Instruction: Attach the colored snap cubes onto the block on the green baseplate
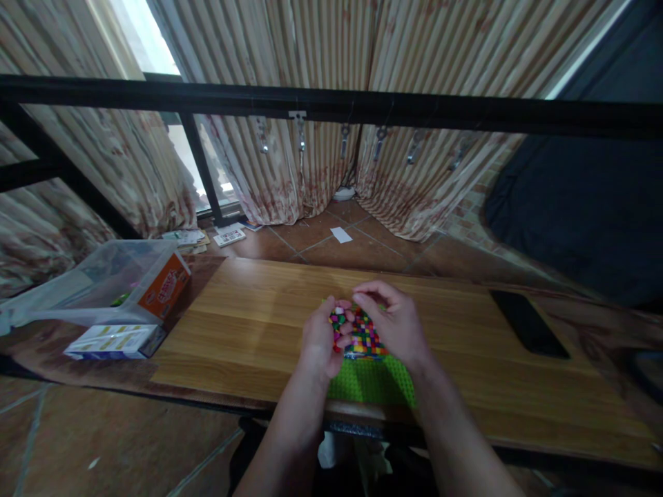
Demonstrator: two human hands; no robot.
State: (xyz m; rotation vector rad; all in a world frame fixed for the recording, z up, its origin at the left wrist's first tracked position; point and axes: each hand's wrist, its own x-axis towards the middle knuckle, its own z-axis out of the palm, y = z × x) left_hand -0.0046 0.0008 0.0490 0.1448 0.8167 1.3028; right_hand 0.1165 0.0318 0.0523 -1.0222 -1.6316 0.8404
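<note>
My left hand [317,339] is cupped around a small heap of loose coloured toy bricks [338,320], palm turned up. Close beside it, my right hand [398,323] has thumb and forefinger pinched together near the left hand's fingertips; anything between them is too small to make out. Below both hands lies a bright green studded baseplate [369,384]. Its far part carries rows of small multicoloured bricks [367,338] in red, yellow, blue, green and white, partly hidden by my hands.
The plate rests on a wooden tabletop [248,310]. A black phone-like slab [528,323] lies to the right. At left stand a clear plastic bin [103,276] with an orange label and a small white-blue box [114,342]. A dark metal bar [331,102] with hanging clips crosses beyond.
</note>
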